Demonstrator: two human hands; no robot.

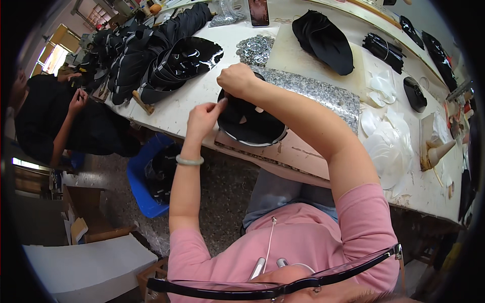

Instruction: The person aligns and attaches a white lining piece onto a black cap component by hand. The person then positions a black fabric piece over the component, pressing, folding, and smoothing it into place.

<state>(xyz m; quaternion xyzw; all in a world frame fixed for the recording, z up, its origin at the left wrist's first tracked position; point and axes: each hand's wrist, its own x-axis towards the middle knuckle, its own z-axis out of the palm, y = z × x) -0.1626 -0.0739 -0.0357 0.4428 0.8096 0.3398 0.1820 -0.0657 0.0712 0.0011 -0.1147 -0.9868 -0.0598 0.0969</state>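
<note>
A curved black shoe upper (250, 125) with a pale rim along its near edge lies over the near left end of the slabs in front of me. My left hand (203, 120) pinches its left edge between thumb and fingers. Crossing above the piece, my right arm brings my right hand (236, 81) to its far left edge. The fingers of that hand are curled closed there, and the part they grip is mostly hidden behind the hand. Small skin-coloured patches show through gaps in the black material.
A speckled stone slab (323, 96) lies beyond my arm. Metal rings (255, 49) are heaped behind it, near a phone (258, 12). Stacked black uppers (172, 65) fill the left; white pieces (386, 146) lie right. A blue bin (141, 177) stands below, near another person (50, 116).
</note>
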